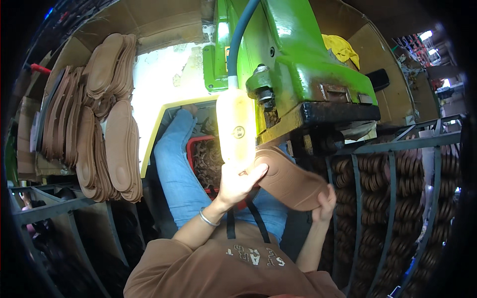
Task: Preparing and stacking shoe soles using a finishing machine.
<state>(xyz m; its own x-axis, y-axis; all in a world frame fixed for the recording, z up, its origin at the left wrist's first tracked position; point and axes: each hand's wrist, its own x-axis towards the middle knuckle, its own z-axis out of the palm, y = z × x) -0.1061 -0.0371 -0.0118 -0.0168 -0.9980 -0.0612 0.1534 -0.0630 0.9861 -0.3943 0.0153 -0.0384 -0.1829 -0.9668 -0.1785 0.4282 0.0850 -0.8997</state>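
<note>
A brown moulded insole (293,186) is held slantwise between both hands, in front of the green machine (308,64). My left hand (236,184) is closed on its upper left end, the thumb lying on the face and the other fingers partly hidden. At the lower right end, my right hand (324,204) pinches the rim. A glowing pale-yellow lamp head (236,124) on a blue-grey stem hangs just above my left hand and overlaps it in view. The machine's dark lower head (323,121) stands beyond the insole.
Stacks of brown insoles (124,149) lie at the left of the white tabletop (159,74). A red basket (191,154) with brown scraps sits between my legs. Racks (392,193) full of insoles stand on the right. A yellow cloth (342,48) lies behind the machine.
</note>
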